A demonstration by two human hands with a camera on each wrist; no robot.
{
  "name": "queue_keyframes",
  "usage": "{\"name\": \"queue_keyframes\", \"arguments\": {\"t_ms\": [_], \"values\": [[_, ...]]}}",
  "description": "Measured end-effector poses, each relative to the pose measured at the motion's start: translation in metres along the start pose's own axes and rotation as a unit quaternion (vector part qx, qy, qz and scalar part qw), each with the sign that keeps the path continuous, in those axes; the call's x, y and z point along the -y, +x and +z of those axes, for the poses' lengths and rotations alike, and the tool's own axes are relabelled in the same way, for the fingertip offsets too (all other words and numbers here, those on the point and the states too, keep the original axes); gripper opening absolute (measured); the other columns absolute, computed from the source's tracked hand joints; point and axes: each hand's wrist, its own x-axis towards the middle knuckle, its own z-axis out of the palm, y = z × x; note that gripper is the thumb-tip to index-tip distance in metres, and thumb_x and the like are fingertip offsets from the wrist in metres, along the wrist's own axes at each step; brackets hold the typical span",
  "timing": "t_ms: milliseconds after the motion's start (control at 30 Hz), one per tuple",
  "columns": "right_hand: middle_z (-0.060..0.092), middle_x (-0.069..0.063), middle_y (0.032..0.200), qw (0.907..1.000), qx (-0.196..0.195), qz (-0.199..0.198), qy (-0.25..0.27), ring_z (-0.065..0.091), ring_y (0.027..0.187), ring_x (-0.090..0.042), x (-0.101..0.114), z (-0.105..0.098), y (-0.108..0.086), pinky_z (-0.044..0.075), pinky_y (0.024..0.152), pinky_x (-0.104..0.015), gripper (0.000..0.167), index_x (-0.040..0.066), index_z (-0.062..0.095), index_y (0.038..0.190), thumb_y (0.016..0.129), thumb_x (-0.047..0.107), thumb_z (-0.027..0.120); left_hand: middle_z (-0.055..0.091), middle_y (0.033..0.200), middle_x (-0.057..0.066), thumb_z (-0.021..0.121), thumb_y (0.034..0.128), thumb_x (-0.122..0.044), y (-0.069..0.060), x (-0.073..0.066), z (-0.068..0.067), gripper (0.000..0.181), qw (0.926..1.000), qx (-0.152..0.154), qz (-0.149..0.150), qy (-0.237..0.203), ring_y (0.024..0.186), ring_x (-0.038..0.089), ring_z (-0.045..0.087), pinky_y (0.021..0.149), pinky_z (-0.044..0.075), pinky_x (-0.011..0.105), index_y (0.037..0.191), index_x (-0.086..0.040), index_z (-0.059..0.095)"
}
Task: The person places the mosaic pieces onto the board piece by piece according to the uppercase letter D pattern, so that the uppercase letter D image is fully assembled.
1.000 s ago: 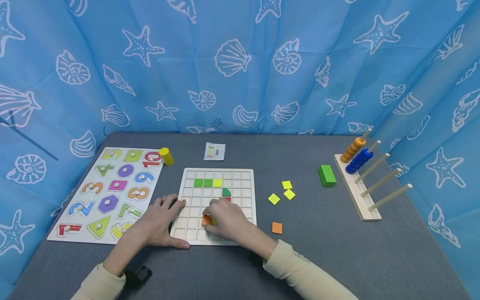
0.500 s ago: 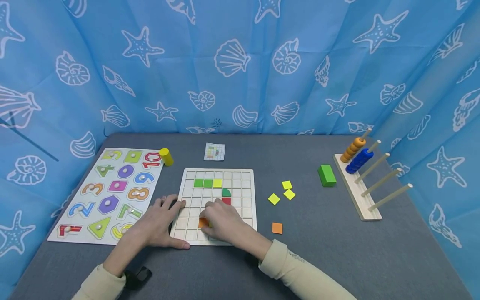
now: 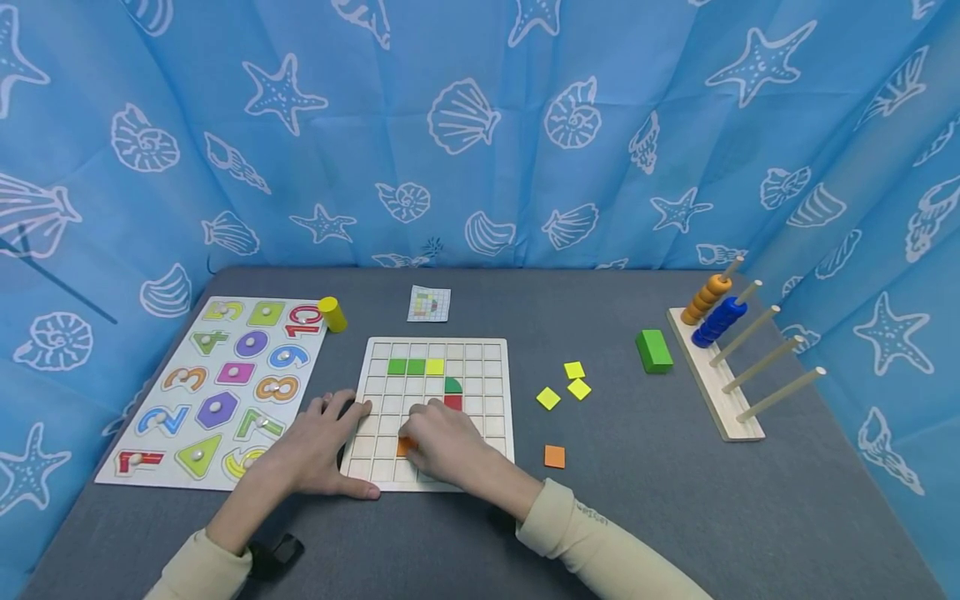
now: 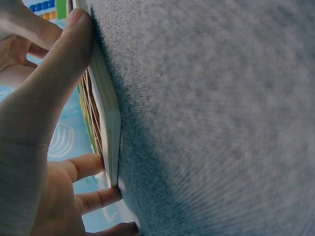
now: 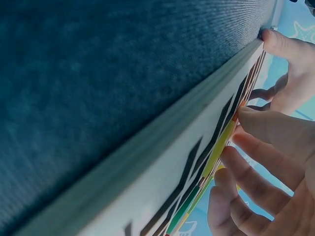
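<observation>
A white gridded board (image 3: 491,425) lies in front of me. My left hand (image 3: 322,446) rests at its lower left corner, the thumb along the near edge and the other fingers spread at the left edge. Near the bottom of the grid my right hand (image 3: 450,446) pinches an orange square tile (image 3: 403,447) between thumb and forefinger, at board level. In the right wrist view a yellow piece (image 5: 217,145) sits beside that tile, partly under the fingers. Two green squares (image 3: 407,366), a yellow square (image 3: 434,367), a green quarter-round (image 3: 453,385) and a red square (image 3: 453,402) lie on the grid.
Right of the board lie three yellow tiles (image 3: 548,399) and an orange tile (image 3: 554,457). Beyond are a green block (image 3: 654,352) and a peg abacus (image 3: 716,383). A small pattern card (image 3: 429,304), a yellow cylinder (image 3: 332,314) and a number puzzle (image 3: 255,333) also surround the board.
My right hand has shifted slightly left with the orange tile, uncovering the red square, and then stays nearly still. My left hand has not moved.
</observation>
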Motion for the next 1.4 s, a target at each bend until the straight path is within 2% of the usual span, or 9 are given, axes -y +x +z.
{"name": "queue_keyframes", "arguments": {"t_ms": [233,567,867,1100,1267,1400], "values": [[0.072,0.002,0.085,0.9998,0.008,0.016,0.000,0.050,0.070,-0.009,-0.001,-0.002,-0.001,0.035,0.054,-0.019,0.011,0.015,0.082,0.098,0.087,0.015,0.079,0.045,0.149,0.023,0.074,0.0620,-0.087,0.000,-0.001,0.000,0.118,1.0000,0.003,-0.001,0.002,0.126,0.050,0.050,0.095,0.050,0.065,0.148,-0.010,0.049],[0.074,0.000,0.100,0.9987,0.004,0.043,0.028,0.064,0.086,-0.014,-0.006,-0.013,-0.010,0.047,0.058,-0.020,0.021,0.015,0.081,0.109,0.088,0.019,0.079,0.044,0.150,0.024,0.074,0.0623,-0.086,0.000,-0.001,-0.002,0.118,0.9999,0.009,-0.007,0.002,0.129,0.053,0.049,0.098,0.049,0.067,0.148,-0.009,0.048],[0.073,-0.003,0.103,0.9979,-0.005,0.056,0.033,0.062,0.086,-0.016,-0.015,-0.028,-0.025,0.044,0.057,-0.022,0.025,0.014,0.079,0.113,0.087,0.017,0.079,0.044,0.150,0.024,0.075,0.0621,-0.085,0.000,-0.002,-0.002,0.118,0.9999,0.012,-0.012,0.004,0.129,0.052,0.048,0.099,0.048,0.067,0.149,-0.008,0.048],[0.075,-0.004,0.108,0.9960,0.000,0.079,0.042,0.060,0.088,-0.018,-0.027,-0.034,-0.040,0.046,0.059,-0.023,0.025,0.012,0.080,0.112,0.087,0.017,0.080,0.044,0.151,0.024,0.075,0.0619,-0.086,0.001,-0.002,0.000,0.120,0.9999,0.008,-0.010,0.001,0.129,0.052,0.048,0.099,0.048,0.066,0.149,-0.009,0.047],[0.074,-0.006,0.104,0.9947,-0.003,0.091,0.047,0.057,0.085,-0.017,-0.035,-0.038,-0.048,0.043,0.058,-0.024,0.027,0.012,0.079,0.113,0.087,0.018,0.081,0.044,0.150,0.023,0.074,0.0617,-0.087,0.000,0.000,0.000,0.120,0.9999,0.007,-0.009,0.001,0.129,0.050,0.048,0.099,0.047,0.066,0.149,-0.009,0.048],[0.074,-0.006,0.102,0.9948,-0.010,0.093,0.041,0.059,0.087,-0.019,-0.041,-0.040,-0.055,0.047,0.063,-0.028,0.027,0.011,0.080,0.111,0.085,0.017,0.082,0.044,0.150,0.023,0.074,0.0618,-0.087,0.000,-0.001,-0.001,0.120,0.9999,0.008,-0.007,0.001,0.129,0.050,0.048,0.099,0.048,0.066,0.149,-0.009,0.048]]}}
